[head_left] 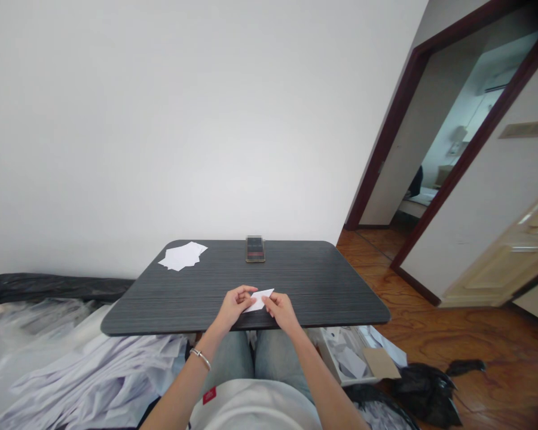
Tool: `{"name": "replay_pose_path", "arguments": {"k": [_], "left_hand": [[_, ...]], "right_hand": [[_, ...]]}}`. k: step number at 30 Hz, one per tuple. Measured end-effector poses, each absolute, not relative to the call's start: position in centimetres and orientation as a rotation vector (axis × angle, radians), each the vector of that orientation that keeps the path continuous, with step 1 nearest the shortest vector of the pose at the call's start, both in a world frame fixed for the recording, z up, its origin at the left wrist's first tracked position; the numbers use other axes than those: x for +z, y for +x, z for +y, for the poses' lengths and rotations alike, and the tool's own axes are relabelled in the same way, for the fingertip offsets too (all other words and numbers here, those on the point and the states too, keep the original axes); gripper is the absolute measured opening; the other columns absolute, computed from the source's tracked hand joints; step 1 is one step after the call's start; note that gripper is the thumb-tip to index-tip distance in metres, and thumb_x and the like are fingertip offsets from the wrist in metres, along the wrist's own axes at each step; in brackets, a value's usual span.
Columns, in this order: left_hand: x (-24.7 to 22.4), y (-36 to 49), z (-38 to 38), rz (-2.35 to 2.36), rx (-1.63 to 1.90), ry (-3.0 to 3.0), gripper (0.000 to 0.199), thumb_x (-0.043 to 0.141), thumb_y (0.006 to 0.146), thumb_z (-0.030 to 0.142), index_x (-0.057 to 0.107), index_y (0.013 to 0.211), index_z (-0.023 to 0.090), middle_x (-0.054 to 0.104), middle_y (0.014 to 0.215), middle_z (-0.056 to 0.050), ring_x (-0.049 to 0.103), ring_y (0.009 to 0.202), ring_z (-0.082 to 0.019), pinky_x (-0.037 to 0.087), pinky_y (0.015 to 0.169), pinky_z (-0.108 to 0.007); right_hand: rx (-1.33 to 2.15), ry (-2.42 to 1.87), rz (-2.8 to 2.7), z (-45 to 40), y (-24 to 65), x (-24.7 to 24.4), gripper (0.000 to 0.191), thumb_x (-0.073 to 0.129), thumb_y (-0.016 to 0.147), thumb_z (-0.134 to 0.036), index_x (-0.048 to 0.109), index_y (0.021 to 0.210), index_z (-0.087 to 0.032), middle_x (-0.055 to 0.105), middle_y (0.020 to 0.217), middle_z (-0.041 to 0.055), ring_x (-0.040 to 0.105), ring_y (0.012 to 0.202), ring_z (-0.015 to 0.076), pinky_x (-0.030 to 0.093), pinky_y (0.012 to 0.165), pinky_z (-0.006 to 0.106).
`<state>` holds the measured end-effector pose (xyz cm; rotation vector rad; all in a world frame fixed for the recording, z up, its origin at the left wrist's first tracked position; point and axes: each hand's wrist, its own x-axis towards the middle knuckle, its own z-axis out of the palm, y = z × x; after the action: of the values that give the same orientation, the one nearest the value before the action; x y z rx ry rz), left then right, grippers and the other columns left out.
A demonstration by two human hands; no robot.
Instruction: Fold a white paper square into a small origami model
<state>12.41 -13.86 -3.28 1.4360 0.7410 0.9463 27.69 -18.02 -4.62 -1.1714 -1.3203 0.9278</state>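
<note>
A small white piece of folded paper (260, 296) with pointed corners is held between my two hands, just over the front part of the dark table. My left hand (237, 303) pinches its left side, thumb on top. From the right, my right hand (280, 307) grips it with the thumb pressed on its face. The fingers beneath the paper are partly hidden. A loose stack of white paper sheets (182, 256) lies at the table's back left. At the back middle rests a phone (255, 248) with a dark screen.
The dark wood-grain table (305, 280) has rounded corners and stands against a white wall. Below on the right are an open box of white papers (347, 355) and a black plastic bag (424, 391). White cloth (103, 382) is heaped at the lower left. A doorway opens at the right.
</note>
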Motion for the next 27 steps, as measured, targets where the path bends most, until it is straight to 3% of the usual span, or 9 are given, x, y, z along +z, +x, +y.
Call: {"name": "replay_pose_path", "arguments": {"k": [10, 18, 27], "left_hand": [[-3.14, 12.37, -14.07, 0.748, 0.913, 1.456, 0.038, 0.067, 0.063, 0.030, 0.059, 0.093, 0.008, 0.043, 0.054, 0.006, 0.035, 0.046, -0.005, 0.022, 0.046, -0.018], [-3.39, 12.32, -13.91, 0.733, 0.914, 1.486, 0.038, 0.067, 0.063, 0.031, 0.059, 0.093, 0.009, 0.043, 0.054, 0.006, 0.035, 0.046, -0.005, 0.022, 0.046, -0.019], [-3.76, 12.26, -13.67, 0.761, 0.982, 1.473, 0.034, 0.066, 0.064, 0.030, 0.059, 0.091, 0.010, 0.043, 0.055, 0.006, 0.038, 0.048, -0.006, 0.025, 0.048, -0.018]], "right_hand": [[0.863, -1.104, -1.169, -18.21, 27.88, -4.07, 0.032, 0.052, 0.075, -0.034, 0.041, 0.049, -0.018, 0.035, 0.039, -0.0080, 0.028, 0.037, 0.0062, 0.021, 0.040, 0.020], [0.835, -1.078, -1.022, -18.15, 27.68, -3.84, 0.024, 0.054, 0.073, -0.033, 0.050, 0.056, -0.017, 0.033, 0.039, -0.0089, 0.026, 0.036, 0.0060, 0.019, 0.039, 0.020], [0.879, -1.084, -1.002, -17.96, 27.62, -3.94, 0.025, 0.054, 0.073, -0.040, 0.052, 0.065, -0.017, 0.043, 0.045, -0.0069, 0.033, 0.034, 0.0055, 0.023, 0.035, 0.018]]}}
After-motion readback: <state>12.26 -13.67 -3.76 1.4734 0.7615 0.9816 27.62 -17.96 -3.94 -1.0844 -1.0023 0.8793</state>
